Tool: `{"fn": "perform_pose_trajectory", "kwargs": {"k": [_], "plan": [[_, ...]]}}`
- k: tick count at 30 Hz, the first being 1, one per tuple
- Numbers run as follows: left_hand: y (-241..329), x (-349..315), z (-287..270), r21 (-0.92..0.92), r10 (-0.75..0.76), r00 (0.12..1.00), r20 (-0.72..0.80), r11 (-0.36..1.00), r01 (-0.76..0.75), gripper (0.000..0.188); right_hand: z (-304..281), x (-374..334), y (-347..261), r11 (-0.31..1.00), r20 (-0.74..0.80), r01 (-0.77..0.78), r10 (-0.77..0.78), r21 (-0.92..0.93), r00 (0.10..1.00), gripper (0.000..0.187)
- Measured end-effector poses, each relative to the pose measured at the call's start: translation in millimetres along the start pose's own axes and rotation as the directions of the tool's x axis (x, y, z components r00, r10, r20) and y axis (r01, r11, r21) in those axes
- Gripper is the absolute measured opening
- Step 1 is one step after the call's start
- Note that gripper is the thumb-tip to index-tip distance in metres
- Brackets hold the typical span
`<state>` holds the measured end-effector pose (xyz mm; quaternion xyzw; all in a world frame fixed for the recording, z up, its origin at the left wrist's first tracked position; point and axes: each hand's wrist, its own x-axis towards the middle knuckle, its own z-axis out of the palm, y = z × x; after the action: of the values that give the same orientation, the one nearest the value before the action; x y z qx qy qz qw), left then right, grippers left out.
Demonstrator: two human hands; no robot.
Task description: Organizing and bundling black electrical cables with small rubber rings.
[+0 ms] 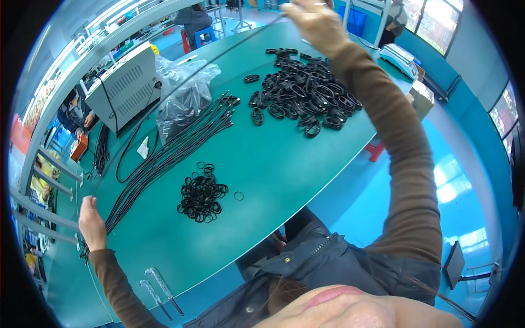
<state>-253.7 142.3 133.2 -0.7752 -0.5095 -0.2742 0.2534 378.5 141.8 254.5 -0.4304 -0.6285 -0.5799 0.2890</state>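
A long black cable point(235, 45) is stretched slantwise over the table between my hands. My right hand point(317, 24) is raised at the far top, closed on one end. At the left side of the table, my left hand point(93, 223) pinches the cable's other end. Close to it lies a bundle of straight black cables point(175, 150), with its plug ends fanned out toward the middle. Below my right forearm spreads a heap of coiled black cables point(306, 90). A pile of small black rings point(199, 194) sits on the green tabletop point(262, 164), nearer to me.
A clear plastic bag point(186, 98) with dark contents stands beside a grey vented metal box point(124, 87). Two wrapped tools point(158, 284) lie at the near left edge. A scale-like device point(399, 60) sits at the far right corner. Another person point(76, 115) works beyond the box.
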Motion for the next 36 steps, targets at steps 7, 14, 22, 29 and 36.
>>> {"fn": "perform_pose_trajectory", "kwargs": {"k": [7,14,22,29,36], "plan": [[187,-16,-43,-0.494,0.240,0.895,0.377,0.869,-0.024,0.006,-160,-131,132,0.928,0.236,0.001,0.094,-0.373,0.967,0.015],[297,-56,-51,-0.719,0.469,0.608,0.641,0.089,0.689,0.031,-230,-246,116,0.888,0.831,-0.083,0.454,-0.452,0.322,0.012],[356,-88,-80,-0.215,0.557,0.690,0.463,-0.684,0.697,0.039,-220,-200,-58,0.288,0.767,-0.716,-0.124,0.635,0.630,0.076],[373,-82,-108,-0.060,0.495,0.764,0.413,-0.823,0.565,0.042,-213,-156,-187,-0.401,0.665,-0.679,-0.200,0.614,0.720,0.032],[363,-108,-96,-0.039,0.585,0.736,0.341,-0.773,0.633,0.039,-174,-141,-242,-0.294,0.650,-0.710,-0.286,0.640,0.704,0.020]]}}
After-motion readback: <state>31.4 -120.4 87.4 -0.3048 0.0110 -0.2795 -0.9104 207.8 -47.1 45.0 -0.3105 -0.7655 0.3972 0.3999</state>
